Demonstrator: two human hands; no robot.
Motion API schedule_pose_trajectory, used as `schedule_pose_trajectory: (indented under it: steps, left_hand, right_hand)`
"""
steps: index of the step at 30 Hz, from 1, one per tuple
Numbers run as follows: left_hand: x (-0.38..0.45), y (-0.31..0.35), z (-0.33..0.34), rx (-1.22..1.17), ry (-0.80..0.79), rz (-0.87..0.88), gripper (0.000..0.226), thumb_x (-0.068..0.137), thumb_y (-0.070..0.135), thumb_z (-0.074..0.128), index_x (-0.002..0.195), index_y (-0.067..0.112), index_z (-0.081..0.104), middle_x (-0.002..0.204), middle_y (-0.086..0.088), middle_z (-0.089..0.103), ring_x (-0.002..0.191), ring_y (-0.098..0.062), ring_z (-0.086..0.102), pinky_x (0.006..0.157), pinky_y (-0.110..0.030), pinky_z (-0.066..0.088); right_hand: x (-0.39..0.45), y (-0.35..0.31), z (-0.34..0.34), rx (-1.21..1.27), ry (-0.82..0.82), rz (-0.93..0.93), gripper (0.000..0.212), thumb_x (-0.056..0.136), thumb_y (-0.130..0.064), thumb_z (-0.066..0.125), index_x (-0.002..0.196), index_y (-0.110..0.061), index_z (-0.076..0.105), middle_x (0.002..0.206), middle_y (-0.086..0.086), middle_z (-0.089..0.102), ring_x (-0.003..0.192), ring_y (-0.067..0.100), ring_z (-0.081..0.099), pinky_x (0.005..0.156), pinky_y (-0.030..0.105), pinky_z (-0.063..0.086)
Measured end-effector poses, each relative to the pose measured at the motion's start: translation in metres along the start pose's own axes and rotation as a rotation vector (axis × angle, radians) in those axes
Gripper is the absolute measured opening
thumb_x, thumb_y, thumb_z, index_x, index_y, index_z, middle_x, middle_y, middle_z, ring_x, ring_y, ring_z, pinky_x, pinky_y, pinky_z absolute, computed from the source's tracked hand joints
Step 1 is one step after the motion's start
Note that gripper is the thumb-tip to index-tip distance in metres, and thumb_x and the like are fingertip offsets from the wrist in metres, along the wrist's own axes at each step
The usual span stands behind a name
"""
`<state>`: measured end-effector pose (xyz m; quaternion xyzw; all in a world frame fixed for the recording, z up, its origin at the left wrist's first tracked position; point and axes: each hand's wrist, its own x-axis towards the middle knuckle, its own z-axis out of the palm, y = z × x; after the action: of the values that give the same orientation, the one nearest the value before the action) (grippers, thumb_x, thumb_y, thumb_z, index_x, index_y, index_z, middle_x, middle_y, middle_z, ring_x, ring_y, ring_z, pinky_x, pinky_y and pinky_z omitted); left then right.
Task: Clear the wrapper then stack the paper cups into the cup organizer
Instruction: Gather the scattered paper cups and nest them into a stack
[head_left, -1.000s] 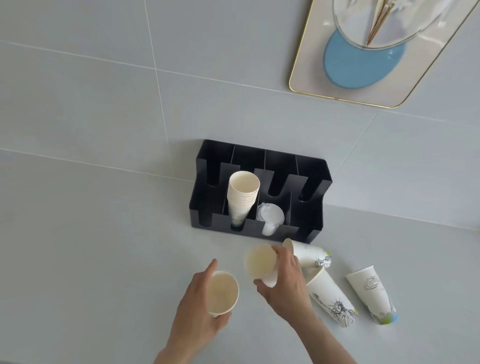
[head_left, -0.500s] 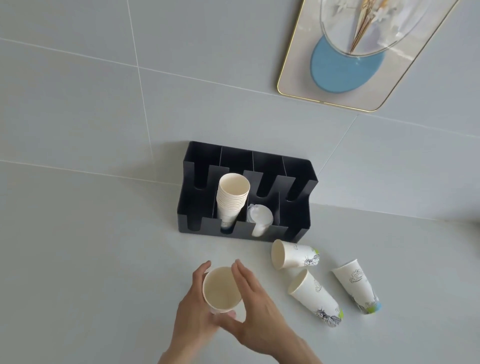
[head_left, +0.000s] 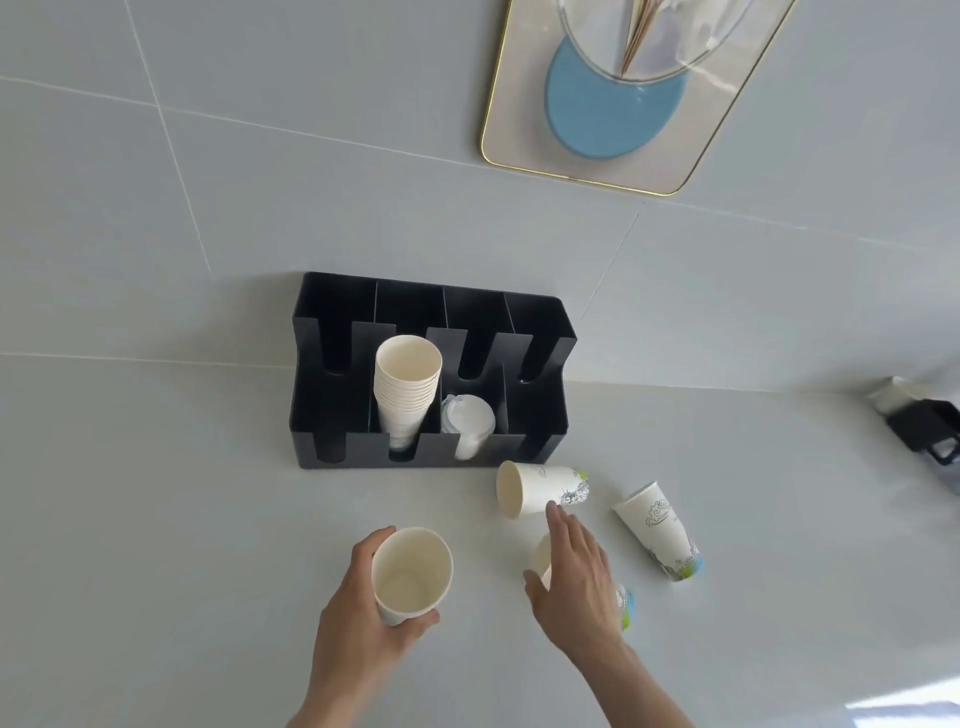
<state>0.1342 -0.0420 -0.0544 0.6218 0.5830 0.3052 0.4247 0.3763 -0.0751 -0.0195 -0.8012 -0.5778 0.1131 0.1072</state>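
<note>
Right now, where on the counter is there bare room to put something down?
Left of the black cup organizer and of the left hand the counter lies bare. It is crowded right of the organizer's front, where three loose paper cups lie around the right hand.

right hand (head_left: 574, 582) left held cup (head_left: 411, 574), now over lying cup (head_left: 543, 558)

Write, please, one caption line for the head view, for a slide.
Left hand holds a cup; right hand reaches over a lying cup before the organizer.
</note>
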Motion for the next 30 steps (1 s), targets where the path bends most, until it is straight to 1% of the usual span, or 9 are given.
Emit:
schedule_pose_trajectory:
  steps: [2, 4, 9, 13, 16, 19, 24, 26, 30]
  left_hand:
    - [-0.002, -0.002, 0.0, 0.003, -0.006, -0.011, 0.098, 0.051, 0.037, 0.095, 0.129, 0.051, 0.037, 0.116, 0.035, 0.056, 0.1, -0.011, 0.061, 0.079, -0.027, 0.047]
    - [-0.004, -0.001, 0.003, 0.0, -0.022, -0.012, 0.099, 0.05, 0.038, 0.094, 0.129, 0.052, 0.037, 0.115, 0.035, 0.056, 0.1, -0.01, 0.061, 0.08, -0.028, 0.049]
    - [0.001, -0.009, -0.001, -0.01, -0.067, 0.007, 0.1, 0.05, 0.041, 0.093, 0.131, 0.049, 0.036, 0.116, 0.031, 0.058, 0.101, -0.009, 0.062, 0.08, -0.027, 0.051]
    - [0.004, -0.008, -0.002, -0.002, -0.089, 0.024, 0.1, 0.05, 0.041, 0.093, 0.132, 0.048, 0.037, 0.118, 0.031, 0.059, 0.102, -0.006, 0.062, 0.081, -0.026, 0.052]
    - [0.005, -0.007, 0.0, -0.008, -0.103, 0.021, 0.099, 0.051, 0.04, 0.093, 0.132, 0.049, 0.036, 0.116, 0.029, 0.061, 0.101, -0.004, 0.063, 0.083, -0.028, 0.053]
    - [0.004, -0.008, 0.0, -0.005, -0.11, 0.012, 0.098, 0.051, 0.042, 0.092, 0.13, 0.05, 0.035, 0.11, 0.028, 0.064, 0.096, -0.002, 0.064, 0.076, -0.023, 0.052]
    - [0.006, -0.001, 0.002, -0.011, -0.124, 0.03, 0.094, 0.052, 0.042, 0.092, 0.124, 0.057, 0.032, 0.109, 0.031, 0.064, 0.095, 0.005, 0.065, 0.071, -0.017, 0.051]
    - [0.006, 0.004, 0.003, -0.028, -0.113, 0.027, 0.09, 0.053, 0.046, 0.09, 0.121, 0.06, 0.032, 0.109, 0.033, 0.064, 0.096, 0.008, 0.064, 0.07, -0.016, 0.051]
    - [0.004, 0.009, 0.009, -0.025, -0.113, 0.047, 0.084, 0.055, 0.053, 0.084, 0.123, 0.058, 0.035, 0.116, 0.039, 0.058, 0.098, 0.008, 0.063, 0.069, -0.015, 0.05]
  right_hand:
    - [-0.003, 0.02, 0.008, -0.076, -0.17, 0.011, 0.1, 0.09, -0.032, 0.071, 0.164, -0.018, 0.005, 0.172, 0.0, 0.015, 0.157, 0.024, 0.018, 0.126, 0.034, 0.019]
    - [-0.009, 0.033, 0.015, -0.12, -0.25, 0.001, 0.106, 0.087, -0.036, 0.073, 0.164, -0.023, 0.001, 0.172, -0.001, 0.011, 0.157, 0.022, 0.017, 0.126, 0.032, 0.019]
    - [-0.021, 0.019, 0.023, -0.191, -0.172, -0.051, 0.099, 0.082, -0.039, 0.074, 0.161, -0.024, 0.017, 0.141, -0.003, 0.043, 0.127, 0.021, 0.048, 0.107, 0.03, 0.037]
    - [-0.01, -0.02, -0.006, 0.21, 0.061, -0.028, 0.102, 0.074, -0.038, 0.082, 0.159, -0.018, 0.029, 0.127, -0.003, 0.045, 0.108, 0.023, 0.057, 0.086, 0.03, 0.047]
    - [0.001, -0.058, -0.047, 0.631, 0.233, -0.096, 0.1, 0.075, -0.043, 0.08, 0.159, -0.021, 0.03, 0.127, -0.008, 0.048, 0.117, 0.014, 0.055, 0.095, 0.028, 0.049]
    - [-0.003, -0.089, -0.069, 0.772, 0.215, -0.217, 0.096, 0.075, -0.045, 0.077, 0.157, -0.021, 0.033, 0.128, -0.008, 0.049, 0.12, 0.015, 0.055, 0.093, 0.027, 0.054]
    - [-0.009, -0.092, -0.042, 0.579, 0.086, -0.295, 0.087, 0.077, -0.039, 0.079, 0.152, -0.017, 0.041, 0.133, -0.004, 0.045, 0.125, 0.005, 0.049, 0.097, 0.016, 0.045]
    - [-0.016, -0.087, -0.025, 0.481, -0.025, -0.307, 0.086, 0.081, -0.043, 0.076, 0.153, -0.018, 0.037, 0.141, -0.008, 0.041, 0.125, 0.002, 0.048, 0.098, 0.02, 0.045]
    - [-0.031, -0.074, -0.003, 0.383, -0.186, -0.274, 0.083, 0.096, -0.063, 0.049, 0.162, -0.021, 0.022, 0.165, -0.017, 0.021, 0.147, 0.002, 0.033, 0.117, 0.024, 0.035]
